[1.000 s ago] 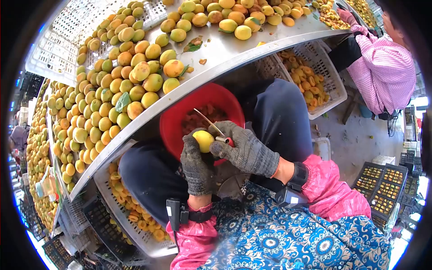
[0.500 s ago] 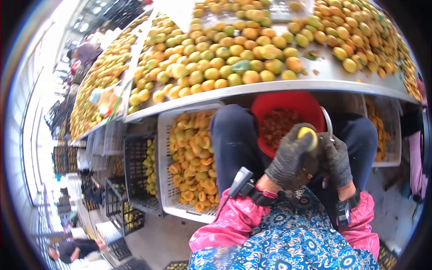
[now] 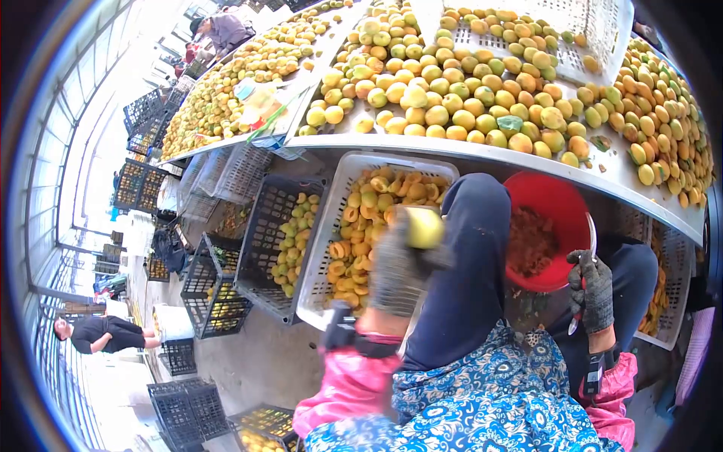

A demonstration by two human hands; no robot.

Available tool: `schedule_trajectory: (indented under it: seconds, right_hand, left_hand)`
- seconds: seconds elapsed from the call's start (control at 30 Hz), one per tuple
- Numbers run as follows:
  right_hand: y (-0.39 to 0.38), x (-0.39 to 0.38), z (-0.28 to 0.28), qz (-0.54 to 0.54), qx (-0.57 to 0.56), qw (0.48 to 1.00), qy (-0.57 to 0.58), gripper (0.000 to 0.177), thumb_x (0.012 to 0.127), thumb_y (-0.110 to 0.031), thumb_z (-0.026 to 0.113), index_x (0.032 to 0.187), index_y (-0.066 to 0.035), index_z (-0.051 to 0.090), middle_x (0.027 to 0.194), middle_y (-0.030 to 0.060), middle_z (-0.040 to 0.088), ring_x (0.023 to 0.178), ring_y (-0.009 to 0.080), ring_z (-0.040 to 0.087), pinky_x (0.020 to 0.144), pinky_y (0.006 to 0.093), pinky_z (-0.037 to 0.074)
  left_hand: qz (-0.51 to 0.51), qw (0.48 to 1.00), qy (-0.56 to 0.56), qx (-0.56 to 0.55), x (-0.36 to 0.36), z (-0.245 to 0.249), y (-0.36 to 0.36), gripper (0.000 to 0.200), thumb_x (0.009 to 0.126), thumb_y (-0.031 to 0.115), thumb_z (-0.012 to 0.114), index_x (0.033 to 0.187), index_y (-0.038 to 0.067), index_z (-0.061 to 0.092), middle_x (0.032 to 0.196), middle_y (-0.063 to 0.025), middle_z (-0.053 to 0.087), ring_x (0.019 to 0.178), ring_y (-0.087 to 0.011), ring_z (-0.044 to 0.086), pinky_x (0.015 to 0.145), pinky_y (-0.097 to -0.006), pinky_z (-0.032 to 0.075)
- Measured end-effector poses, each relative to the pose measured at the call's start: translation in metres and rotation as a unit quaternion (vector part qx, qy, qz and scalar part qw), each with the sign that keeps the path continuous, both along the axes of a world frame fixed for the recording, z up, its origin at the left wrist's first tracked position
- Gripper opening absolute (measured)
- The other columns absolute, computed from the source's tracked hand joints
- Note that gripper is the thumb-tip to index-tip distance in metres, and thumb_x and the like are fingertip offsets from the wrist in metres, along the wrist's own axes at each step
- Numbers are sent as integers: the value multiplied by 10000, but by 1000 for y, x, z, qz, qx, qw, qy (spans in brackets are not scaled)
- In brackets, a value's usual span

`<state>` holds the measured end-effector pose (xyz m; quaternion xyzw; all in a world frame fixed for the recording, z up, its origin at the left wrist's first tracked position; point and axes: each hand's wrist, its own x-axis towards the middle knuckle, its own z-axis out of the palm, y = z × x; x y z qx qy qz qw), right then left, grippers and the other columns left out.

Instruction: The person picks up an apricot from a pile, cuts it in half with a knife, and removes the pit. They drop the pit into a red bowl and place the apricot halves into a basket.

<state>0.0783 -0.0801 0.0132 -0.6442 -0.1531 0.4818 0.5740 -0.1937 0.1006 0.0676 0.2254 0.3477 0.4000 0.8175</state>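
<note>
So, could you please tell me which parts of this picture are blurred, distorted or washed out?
Head view: the left hand and the yellow fruit it holds are smeared with blur, while the right hand and its knife are sharp; the fisheye lens bends the steel table edge into a curve and blackens the corners; daylight washes out the upper left.

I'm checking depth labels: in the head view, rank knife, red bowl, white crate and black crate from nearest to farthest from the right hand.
1. knife: gripped in the right hand.
2. red bowl: just left of it, between the knees.
3. white crate: left beyond the leg, under the left hand holding a fruit.
4. black crate: farther left again.
</note>
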Motion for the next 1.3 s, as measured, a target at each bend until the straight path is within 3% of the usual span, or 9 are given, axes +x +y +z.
schedule_trajectory:
  seconds: [0.13,0.2,0.23,0.53,0.87,0.93,1.07,1.2,1.3]
  right_hand:
    - [4,-5,12,11,-28,998,-48,262,957,-256,512,988,-10,595,621,-32,472,480,42,422,395,213,341]
    - [4,-4,2,-1,-15,997,-69,301,966,-295,499,1023,-8,570,628,-13,494,420,51,412,361,210,333]
    - [5,-2,-1,13,-2,997,-80,343,975,-335,487,1057,-6,544,635,6,515,360,60,401,327,207,326]
    - [8,8,12,19,-42,999,4,405,972,-372,482,1083,11,552,628,17,535,377,59,426,359,200,333]
    - [3,16,-8,15,-12,996,-83,433,954,-416,500,1105,-13,552,627,9,542,399,46,430,376,185,320]
    - [1,18,-12,16,4,988,-151,398,957,-390,502,1089,-18,554,632,9,548,401,46,435,379,183,322]
    - [2,20,-7,30,16,980,-195,319,962,-323,494,1038,-20,559,649,16,567,399,53,435,385,187,335]
    - [14,17,26,-35,-24,999,6,315,963,-325,488,1020,-28,574,651,20,575,401,60,449,391,197,354]
    - [15,12,32,3,22,998,-63,307,959,-325,494,1010,-39,591,666,19,585,426,66,475,415,210,375]
  left_hand:
    - [197,976,12,96,-132,-9,79,337,973,355,431,1014,43,553,961,-151,613,852,-280,609,770,-417,521]
    - [234,869,378,219,-173,-48,91,441,953,444,431,1188,73,472,968,-175,577,945,-378,584,793,-475,502]
    - [311,939,146,-24,-194,-49,104,507,939,439,474,1247,42,409,1012,-171,568,949,-401,584,788,-489,505]
    - [162,914,314,199,-13,-16,137,213,928,230,566,939,20,602,790,-68,609,640,-148,597,577,-260,503]
    - [-91,631,631,442,104,-16,276,537,862,498,581,901,-32,662,788,-192,654,769,-323,622,727,-382,472]
    - [-99,413,700,573,110,-46,297,583,815,528,613,963,-34,657,833,-222,658,821,-365,634,738,-403,482]
    - [-63,453,640,617,116,-42,288,516,784,429,688,989,-41,631,858,-231,657,806,-368,640,720,-412,496]
    - [-69,852,373,361,127,-9,224,419,871,371,645,988,-29,604,894,-151,658,756,-235,659,691,-348,541]
    - [-117,931,174,299,145,9,153,496,898,414,604,1090,-38,534,927,-153,643,770,-264,656,743,-362,552]
